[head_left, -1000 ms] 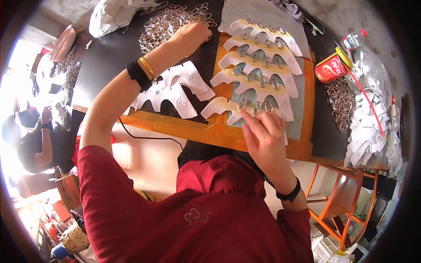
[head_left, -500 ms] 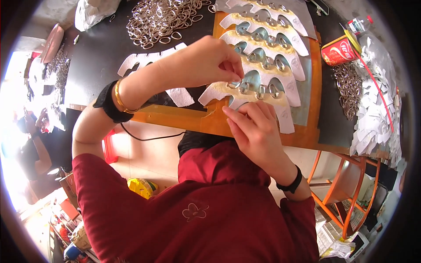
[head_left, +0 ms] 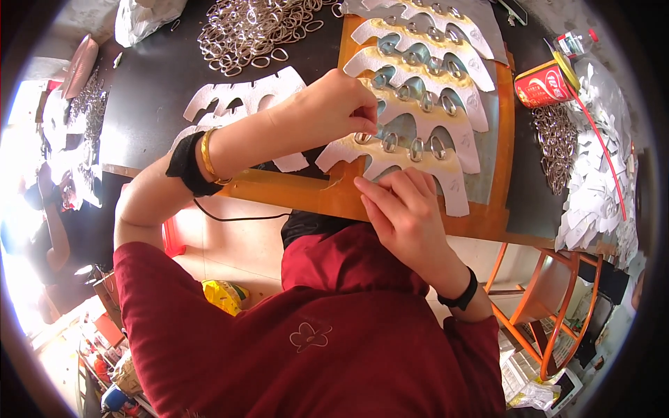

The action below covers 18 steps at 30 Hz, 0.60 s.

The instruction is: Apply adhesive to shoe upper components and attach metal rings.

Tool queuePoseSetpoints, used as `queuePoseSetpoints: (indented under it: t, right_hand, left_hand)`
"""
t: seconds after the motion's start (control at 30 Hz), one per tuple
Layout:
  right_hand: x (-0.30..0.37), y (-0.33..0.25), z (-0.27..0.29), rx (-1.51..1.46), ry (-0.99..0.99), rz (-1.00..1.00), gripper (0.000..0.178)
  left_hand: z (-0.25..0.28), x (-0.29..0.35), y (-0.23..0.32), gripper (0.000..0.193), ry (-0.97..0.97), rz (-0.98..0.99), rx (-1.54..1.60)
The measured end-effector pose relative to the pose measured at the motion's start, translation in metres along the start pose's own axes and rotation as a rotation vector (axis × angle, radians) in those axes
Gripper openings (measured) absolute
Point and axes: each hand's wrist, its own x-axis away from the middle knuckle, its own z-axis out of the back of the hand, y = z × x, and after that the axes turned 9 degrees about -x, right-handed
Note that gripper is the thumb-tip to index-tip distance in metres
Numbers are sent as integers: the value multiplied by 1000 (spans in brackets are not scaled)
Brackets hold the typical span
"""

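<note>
Left hand (head_left: 334, 111) comes across from the left, fingertips pinched narrow on a small metal ring (head_left: 363, 137) at the left end of the nearest white strip (head_left: 397, 157). Whether the ring is already seated on the strip or only held against it, I cannot tell. Right hand (head_left: 408, 212) sits just below the strip, fingers curled and half closed, fingertips touching its lower edge near the middle; it holds nothing that I can see.

Head view, the only one: the strip's long axis runs left to right, dipping slightly toward the right. Three more rings lie in a row along it to the right of the pinched one, just above the right hand. The left hand is nearer the ring; the right hand is nearer the strip's middle and right end.

Strip lies on an orange board (head_left: 502, 125), with further ringed strips stacked above it, overlapping. Loose ring pile (head_left: 251, 28) is well beyond the left hand on the dark table (head_left: 153, 76). Blank white cutouts (head_left: 244, 94) lie under the left forearm. Red can (head_left: 543, 83) stands to the right of the board, apart. Nothing lies between hands and strip.
</note>
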Motion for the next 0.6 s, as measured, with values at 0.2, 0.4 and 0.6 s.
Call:
queuePoseSetpoints:
  t: [0.2,0.4,0.6]
  right_hand:
    - [-1,-2,-2,0,31,2,25]
    - [13,8,35,164,84,-16,19]
    - [58,57,97,261,205,-443,8]
  left_hand:
    - [-10,-1,-6,10,74,-47,4]
    - [5,17,5,12,273,-20,-98]
    - [10,57,13,22,3,324,-69]
